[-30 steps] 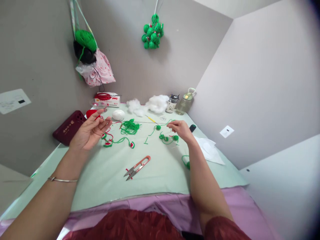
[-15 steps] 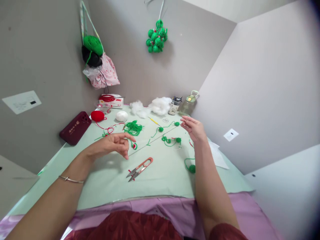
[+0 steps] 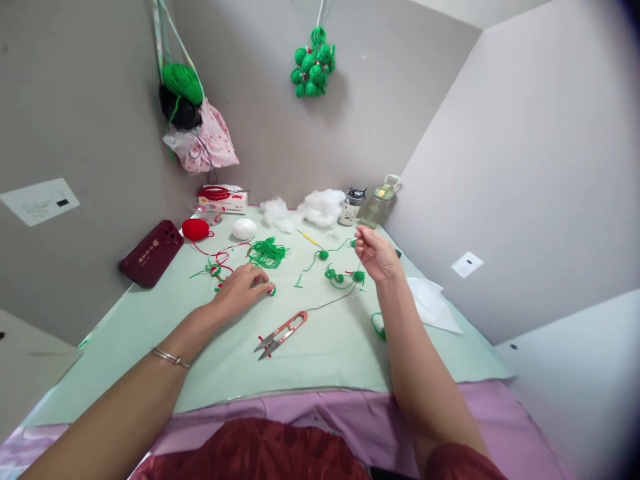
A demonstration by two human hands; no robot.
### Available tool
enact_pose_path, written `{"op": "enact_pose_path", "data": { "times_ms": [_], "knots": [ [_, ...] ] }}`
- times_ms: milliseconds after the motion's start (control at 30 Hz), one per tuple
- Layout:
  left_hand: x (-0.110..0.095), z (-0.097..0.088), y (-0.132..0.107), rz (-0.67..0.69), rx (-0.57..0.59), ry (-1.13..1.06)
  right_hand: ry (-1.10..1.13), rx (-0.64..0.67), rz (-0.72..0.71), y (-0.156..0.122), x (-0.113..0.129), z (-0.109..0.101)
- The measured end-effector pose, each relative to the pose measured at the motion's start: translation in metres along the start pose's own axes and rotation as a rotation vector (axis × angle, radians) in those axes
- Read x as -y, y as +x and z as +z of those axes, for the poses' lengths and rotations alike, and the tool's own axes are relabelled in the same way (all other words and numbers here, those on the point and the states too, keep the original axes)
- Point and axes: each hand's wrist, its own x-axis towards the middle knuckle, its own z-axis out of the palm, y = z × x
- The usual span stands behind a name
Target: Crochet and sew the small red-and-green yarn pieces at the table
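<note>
My left hand [image 3: 244, 288] is low over the table, its fingers curled, with thumb and fingertips at a small green and red crocheted piece [image 3: 272, 291] that they partly cover. Raised above the table, my right hand [image 3: 379, 257] pinches a thin dark thread [image 3: 330, 304]. The thread hangs from the fingers and trails along the table to the orange thread snips [image 3: 283, 333]. Any needle in the pinch is too small to make out. Small green crocheted balls [image 3: 359, 276] with yarn tails lie left of my right forearm.
Behind my left hand are a green yarn tangle [image 3: 269, 253], a red yarn ball [image 3: 195, 229] and a white ball [image 3: 244, 229]. White stuffing [image 3: 323, 207], a pen cup [image 3: 350, 210] and a bottle [image 3: 380, 205] line the back. A dark red phone [image 3: 151, 254] lies left.
My left hand has let go of the thread and moved to the small crocheted piece. The thread, stretched between both hands before, now hangs slack from my right hand, which has drawn slightly nearer.
</note>
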Motion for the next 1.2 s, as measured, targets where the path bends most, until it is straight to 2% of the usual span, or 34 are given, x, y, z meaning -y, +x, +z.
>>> {"op": "enact_pose_path", "data": {
  "times_ms": [133, 233, 300, 400, 500, 567, 767, 1000, 1200],
  "knots": [
    [0.0, 0.006, 0.0, 0.088, 0.036, -0.043, -0.16, 0.191, 0.067, -0.021, -0.034, 0.034],
    [0.0, 0.004, 0.0, 0.064, 0.079, -0.299, -0.326, 0.345, 0.046, -0.041, -0.054, 0.058],
    [-0.003, -0.001, -0.001, -0.001, 0.114, -0.54, -0.444, 0.393, 0.009, -0.053, -0.061, 0.069],
    [-0.012, -0.011, -0.003, -0.1, 0.124, -0.866, -0.639, 0.399, -0.155, -0.068, -0.063, 0.078],
    [-0.02, -0.021, -0.007, -0.165, 0.132, -1.041, -0.809, 0.396, -0.395, -0.076, -0.06, 0.08],
    [-0.022, -0.025, -0.008, -0.167, 0.141, -1.08, -0.895, 0.406, -0.467, -0.078, -0.059, 0.08],
    [-0.025, -0.027, -0.009, -0.173, 0.119, -1.09, -1.027, 0.476, -0.509, -0.081, -0.057, 0.082],
    [-0.031, -0.029, -0.011, -0.162, 0.105, -1.059, -1.091, 0.498, -0.476, -0.085, -0.056, 0.084],
    [-0.027, -0.029, -0.01, -0.168, 0.072, -1.056, -1.062, 0.491, -0.465, -0.087, -0.051, 0.084]
  ]
}}
